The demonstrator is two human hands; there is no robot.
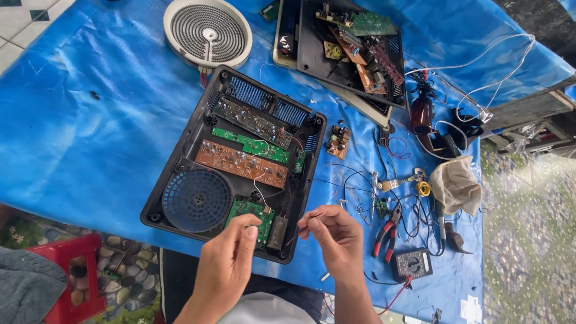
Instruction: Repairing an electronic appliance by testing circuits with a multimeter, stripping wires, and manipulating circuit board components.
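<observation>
An opened black plastic appliance base lies on a blue tarp-covered table. Inside it sit green and brown circuit boards and a round fan grille. My left hand hovers at the base's near edge over a small green board, fingers pinched together. My right hand is just right of that corner, thumb and forefinger pinching a thin wire. Whether the left hand grips the same wire is unclear.
A round white heating coil lies at the far side, beside a second opened unit with boards. Red-handled pliers, a multimeter, a small loose board, a cloth and tangled wires crowd the right. A red stool stands below left.
</observation>
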